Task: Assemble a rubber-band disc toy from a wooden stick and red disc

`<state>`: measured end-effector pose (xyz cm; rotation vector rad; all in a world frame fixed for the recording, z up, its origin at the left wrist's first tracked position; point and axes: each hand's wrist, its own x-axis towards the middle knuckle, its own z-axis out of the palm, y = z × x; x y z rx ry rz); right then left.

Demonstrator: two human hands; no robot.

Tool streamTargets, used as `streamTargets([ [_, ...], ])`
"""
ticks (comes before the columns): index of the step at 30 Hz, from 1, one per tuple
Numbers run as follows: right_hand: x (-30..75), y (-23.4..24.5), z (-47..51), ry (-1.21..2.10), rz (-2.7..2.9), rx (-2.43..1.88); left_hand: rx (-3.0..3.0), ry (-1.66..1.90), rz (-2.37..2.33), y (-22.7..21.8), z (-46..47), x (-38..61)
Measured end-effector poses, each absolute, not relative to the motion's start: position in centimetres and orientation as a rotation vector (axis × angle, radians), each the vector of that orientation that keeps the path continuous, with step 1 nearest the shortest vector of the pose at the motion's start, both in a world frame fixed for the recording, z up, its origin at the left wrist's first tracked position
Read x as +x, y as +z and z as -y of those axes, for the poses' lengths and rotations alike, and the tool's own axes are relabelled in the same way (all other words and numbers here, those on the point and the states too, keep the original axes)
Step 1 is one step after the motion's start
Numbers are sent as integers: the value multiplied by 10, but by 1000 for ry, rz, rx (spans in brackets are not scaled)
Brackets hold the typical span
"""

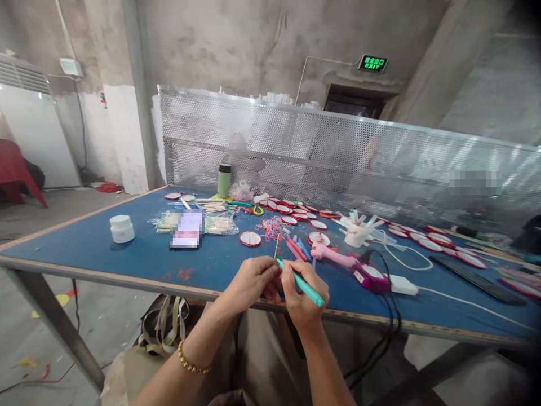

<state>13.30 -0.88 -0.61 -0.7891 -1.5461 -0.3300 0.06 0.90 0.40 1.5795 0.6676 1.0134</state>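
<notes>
My left hand [252, 280] pinches a thin stick [278, 247] that stands up from its fingers at the near edge of the blue table [139, 251]. My right hand [303, 293] is wrapped round a teal pen [301, 282], whose tip touches the stick near my left fingers. A gold bead bracelet [189, 362] sits on my left wrist. Just beyond my hands lie coloured pens [297, 248] and a pink glue gun [338, 260].
Red-rimmed round discs [251, 239] are scattered across the table, with a white jar [122, 228], a green bottle [224, 181], bagged sticks [220, 224], a white cup of sticks [357, 231] and white cables [456, 299]. A perforated metal screen [338, 152] closes the far side.
</notes>
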Motion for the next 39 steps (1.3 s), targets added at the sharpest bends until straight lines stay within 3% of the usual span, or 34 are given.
streamTargets([
  [39,133,-7,9,-299,1501,-827,1526,987,-657,4,-9,0],
])
